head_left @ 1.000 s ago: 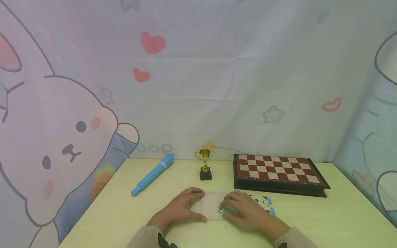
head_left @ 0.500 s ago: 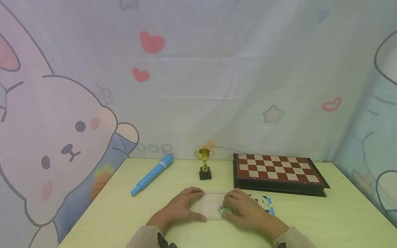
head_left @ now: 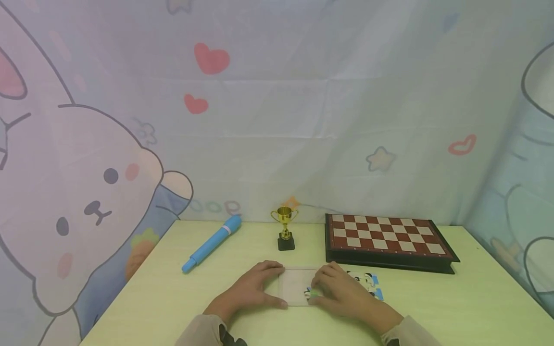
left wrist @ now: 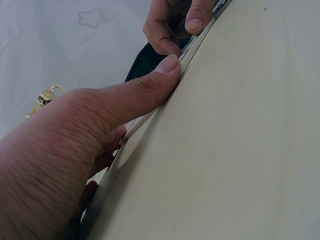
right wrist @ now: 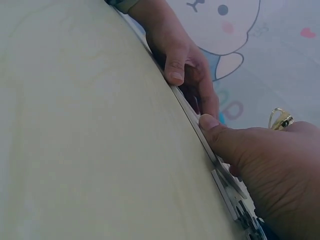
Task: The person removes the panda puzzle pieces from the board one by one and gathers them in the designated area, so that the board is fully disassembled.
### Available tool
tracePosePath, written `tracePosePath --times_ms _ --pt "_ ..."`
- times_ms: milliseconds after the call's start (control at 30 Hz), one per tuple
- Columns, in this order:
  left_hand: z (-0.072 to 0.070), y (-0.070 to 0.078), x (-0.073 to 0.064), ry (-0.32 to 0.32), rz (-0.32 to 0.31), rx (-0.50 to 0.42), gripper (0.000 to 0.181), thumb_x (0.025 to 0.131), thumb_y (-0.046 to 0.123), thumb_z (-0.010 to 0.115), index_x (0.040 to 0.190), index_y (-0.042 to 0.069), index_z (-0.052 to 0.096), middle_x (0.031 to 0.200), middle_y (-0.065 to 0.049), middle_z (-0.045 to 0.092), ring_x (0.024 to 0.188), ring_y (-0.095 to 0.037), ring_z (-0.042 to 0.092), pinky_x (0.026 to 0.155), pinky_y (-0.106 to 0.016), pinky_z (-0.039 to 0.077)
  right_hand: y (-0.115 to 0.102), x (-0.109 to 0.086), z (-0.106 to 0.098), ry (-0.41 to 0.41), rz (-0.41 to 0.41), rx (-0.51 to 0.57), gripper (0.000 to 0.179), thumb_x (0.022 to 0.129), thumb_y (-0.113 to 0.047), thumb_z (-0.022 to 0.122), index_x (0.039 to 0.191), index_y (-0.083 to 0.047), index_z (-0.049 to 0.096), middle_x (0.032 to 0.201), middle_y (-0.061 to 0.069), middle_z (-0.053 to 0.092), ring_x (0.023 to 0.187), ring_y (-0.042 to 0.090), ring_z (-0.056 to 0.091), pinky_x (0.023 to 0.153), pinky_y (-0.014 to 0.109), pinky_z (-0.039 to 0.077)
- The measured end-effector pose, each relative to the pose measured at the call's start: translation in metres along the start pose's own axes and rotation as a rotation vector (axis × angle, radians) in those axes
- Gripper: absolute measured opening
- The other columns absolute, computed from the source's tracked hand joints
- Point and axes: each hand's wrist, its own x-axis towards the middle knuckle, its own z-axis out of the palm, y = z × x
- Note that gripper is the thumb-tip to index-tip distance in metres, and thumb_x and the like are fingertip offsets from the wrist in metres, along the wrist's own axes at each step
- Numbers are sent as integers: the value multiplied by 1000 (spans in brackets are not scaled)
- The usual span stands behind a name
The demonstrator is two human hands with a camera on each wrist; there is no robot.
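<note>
A flat pale puzzle tray [head_left: 293,281] lies on the table between the hands. My left hand [head_left: 251,290] holds its left end, the thumb at the near corner and the fingers at the far one. Over the tray's right part, my right hand [head_left: 342,294] has curled fingers and pinches a small jigsaw piece [head_left: 308,292] with green and blue print, mostly hidden under the fingertips. In the right wrist view the right thumb [right wrist: 220,132] sits right at the tray's edge. Several joined jigsaw pieces [head_left: 369,282] show beyond the right hand, partly covered by it.
Behind the hands stands a small gold trophy cup [head_left: 285,228] on a black base. A folding chessboard box [head_left: 389,242] lies at the back right, and a blue pen-shaped stick [head_left: 212,244] at the back left. A printed cloth [head_left: 268,158] hangs beyond the table's far edge.
Fingers of the right hand have shifted slightly around the jigsaw piece, which stays at about the same spot on the tray. The left hand keeps its place.
</note>
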Motion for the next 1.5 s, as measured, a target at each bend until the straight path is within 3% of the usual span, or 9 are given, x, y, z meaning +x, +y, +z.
tracePosePath --times_ms 233,467,800,900,1133,1267,1500 --pt "0 -1 1 -16 -19 -16 94 72 72 76 147 20 53 150 9 45 141 -21 40 115 -49 36 0 1 -1 -1 -3 -9 24 90 -51 72 94 -28 66 100 -19 59 101 5 48 90 34 51" --pt "1 -2 1 -19 -24 -16 95 71 73 76 148 21 53 150 10 44 141 -20 39 115 -49 35 -1 0 0 1 10 45 25 89 -48 74 100 -27 66 98 -21 60 99 3 50 91 33 51" --pt "1 -2 2 -18 -30 -11 95 70 75 75 148 24 52 150 13 44 141 -18 39 115 -47 35 1 -2 -2 -11 76 387 23 92 -35 75 109 -26 63 95 -13 60 82 8 55 70 24 51" --pt "0 -1 2 -19 -33 -14 95 71 74 75 147 24 53 150 13 44 141 -19 39 115 -48 35 2 -1 -2 -21 61 456 20 94 -31 72 112 -23 66 91 -13 62 79 7 58 68 24 54" --pt "1 -1 1 -14 -30 -25 96 70 74 76 147 23 53 149 12 45 140 -19 40 115 -48 35 -1 -4 -11 42 -14 540 12 95 -17 71 104 -23 69 94 -5 69 83 9 63 70 27 58" --pt "2 -1 1 -10 -23 -30 95 70 74 76 147 22 54 149 11 45 140 -19 40 115 -48 35 1 -16 -22 34 42 573 12 96 -17 70 105 -24 69 98 -8 69 85 12 65 72 29 58" --pt "2 -3 0 -22 -32 -19 95 71 75 75 148 23 52 151 12 43 141 -19 39 115 -49 35 24 -55 -48 -1 248 543 23 99 -28 66 118 -16 68 103 -6 72 90 11 68 76 28 58"
